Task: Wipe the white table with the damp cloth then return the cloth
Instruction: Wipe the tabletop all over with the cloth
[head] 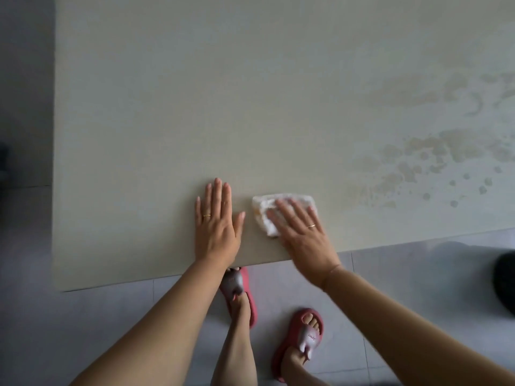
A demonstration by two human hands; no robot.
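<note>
Keep your right hand (299,229) flat on the cloth (274,210); left hand (216,221) flat, bracing the table (167,107). Sweep toward the wet patches (423,160).

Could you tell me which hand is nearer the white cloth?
Right: the right hand presses on the cloth; the left hand lies flat on the table, left of it, apart.

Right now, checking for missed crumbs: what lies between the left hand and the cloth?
Nothing: the head view shows only bare table between the left hand and the cloth.
</note>
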